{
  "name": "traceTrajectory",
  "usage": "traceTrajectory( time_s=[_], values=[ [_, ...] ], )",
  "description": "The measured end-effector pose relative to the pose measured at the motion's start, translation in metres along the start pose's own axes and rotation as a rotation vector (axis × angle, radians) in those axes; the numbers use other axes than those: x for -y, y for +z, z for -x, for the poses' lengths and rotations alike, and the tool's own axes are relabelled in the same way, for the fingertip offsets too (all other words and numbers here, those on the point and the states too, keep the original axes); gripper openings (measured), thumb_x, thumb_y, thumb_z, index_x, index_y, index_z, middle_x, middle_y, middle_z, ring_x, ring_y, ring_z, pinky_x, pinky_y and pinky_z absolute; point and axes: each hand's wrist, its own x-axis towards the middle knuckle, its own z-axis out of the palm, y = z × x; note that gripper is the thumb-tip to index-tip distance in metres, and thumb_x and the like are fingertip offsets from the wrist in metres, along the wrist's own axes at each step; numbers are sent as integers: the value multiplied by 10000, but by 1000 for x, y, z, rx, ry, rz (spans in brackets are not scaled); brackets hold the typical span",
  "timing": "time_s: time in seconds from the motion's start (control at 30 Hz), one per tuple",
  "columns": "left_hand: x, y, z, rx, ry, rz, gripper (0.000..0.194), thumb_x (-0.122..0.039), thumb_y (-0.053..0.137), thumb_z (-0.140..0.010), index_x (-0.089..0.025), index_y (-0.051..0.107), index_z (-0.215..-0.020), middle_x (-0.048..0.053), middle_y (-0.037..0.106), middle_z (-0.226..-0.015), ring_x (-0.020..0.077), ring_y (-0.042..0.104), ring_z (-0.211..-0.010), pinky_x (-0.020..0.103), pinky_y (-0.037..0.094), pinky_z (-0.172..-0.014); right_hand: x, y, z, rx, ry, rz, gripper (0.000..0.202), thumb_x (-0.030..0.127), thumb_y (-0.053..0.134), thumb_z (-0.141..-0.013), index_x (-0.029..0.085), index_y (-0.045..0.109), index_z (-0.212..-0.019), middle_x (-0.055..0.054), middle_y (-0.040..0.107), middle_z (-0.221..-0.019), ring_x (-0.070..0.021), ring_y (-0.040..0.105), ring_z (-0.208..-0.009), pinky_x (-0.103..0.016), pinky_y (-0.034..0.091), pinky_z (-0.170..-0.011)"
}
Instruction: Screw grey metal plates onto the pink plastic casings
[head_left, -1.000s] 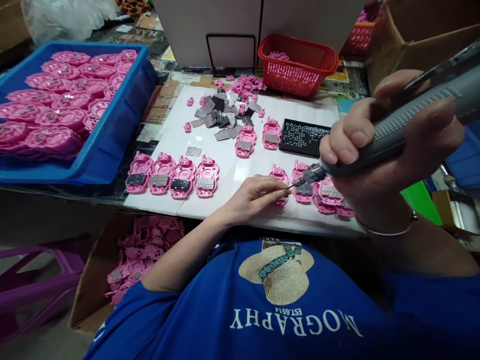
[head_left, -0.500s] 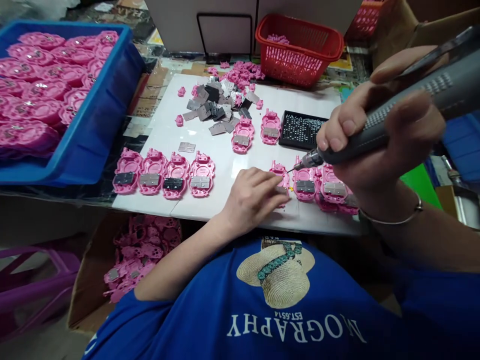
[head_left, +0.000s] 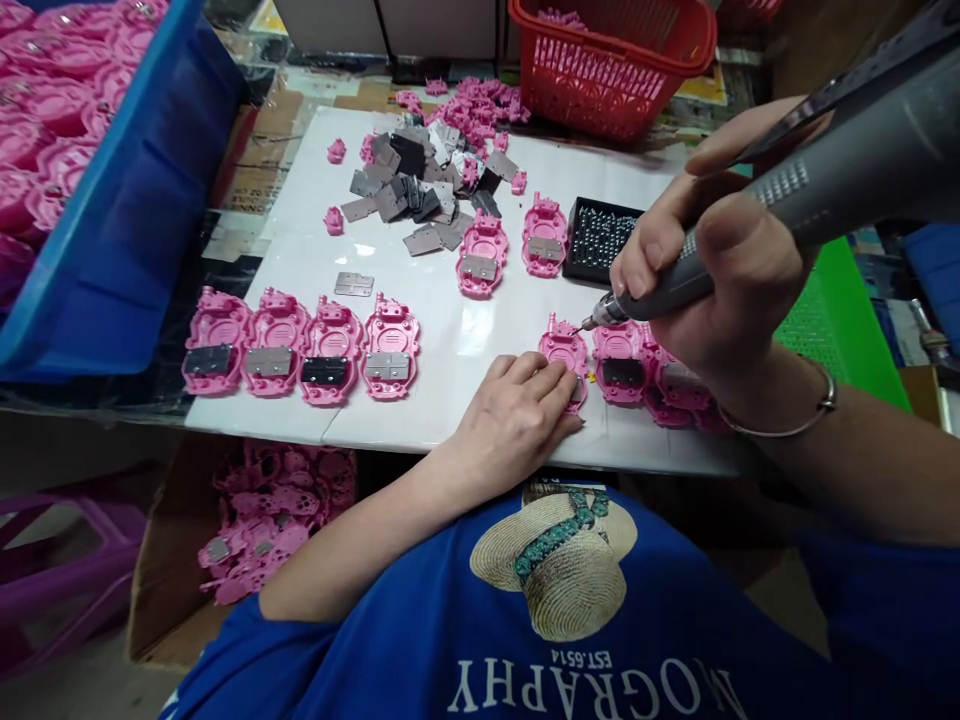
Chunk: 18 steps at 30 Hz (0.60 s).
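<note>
My right hand (head_left: 731, 320) is closed around a grey electric screwdriver (head_left: 840, 150). The bit of the screwdriver points down at the upper part of a pink plastic housing (head_left: 562, 345); I cannot tell whether it touches. Across the lower half of that housing lies my left hand (head_left: 517, 410), its fingers holding it on the white board and partly hiding its metal plate. Close by on the right are more pink housings (head_left: 621, 365), some overlapping and partly behind my right hand. A black tray (head_left: 589, 240) of small screws sits beyond the screwdriver tip.
Several housings with plates (head_left: 330, 345) stand in a row at left. Loose metal plates (head_left: 409, 180) and small pink parts (head_left: 480, 110) are heaped at the back, by a red basket (head_left: 607, 75). A blue bin (head_left: 150, 200) of pink pieces flanks the board (head_left: 442, 390); a green tray (head_left: 855, 330) is at right.
The view has shifted slightly closer. My left hand has settled lower on the housing, baring its upper part, and the screwdriver tip has come down over that part.
</note>
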Motion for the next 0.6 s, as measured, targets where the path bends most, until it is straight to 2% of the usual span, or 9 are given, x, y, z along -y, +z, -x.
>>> traceTrajectory(
  time_s=[0.2,0.37,0.5,0.6],
  values=[
    [0,1,1,-14,7,-16,337,-340,522,-987,-87,597,-1198,125,674,-1184,253,559,-1035,385,437,-847,-4,-2,2,72,22,-87,239,314,769,-746,244,601,-901,57,505,-581,-117,446,-396,-311,305,-383],
    [2,5,-1,-23,29,20,331,-338,519,-990,-77,595,-1179,128,677,-1152,246,565,-1023,371,474,-841,-3,2,7,143,21,-36,226,302,756,-793,242,541,-755,63,467,-564,-83,410,-396,-264,311,-360],
    [2,5,-2,-36,47,66,296,-301,528,-986,-68,599,-1154,125,683,-1121,228,577,-1008,355,507,-862,-7,1,7,115,88,-16,294,396,789,-748,267,527,-784,74,464,-532,-94,401,-395,-274,320,-370],
    [5,3,2,-75,58,95,276,-297,543,-977,-76,605,-1130,124,691,-1103,220,583,-990,360,528,-874,-3,-4,-2,67,130,-83,241,359,762,-735,269,578,-862,70,487,-560,-105,435,-418,-288,336,-401]
  ],
)
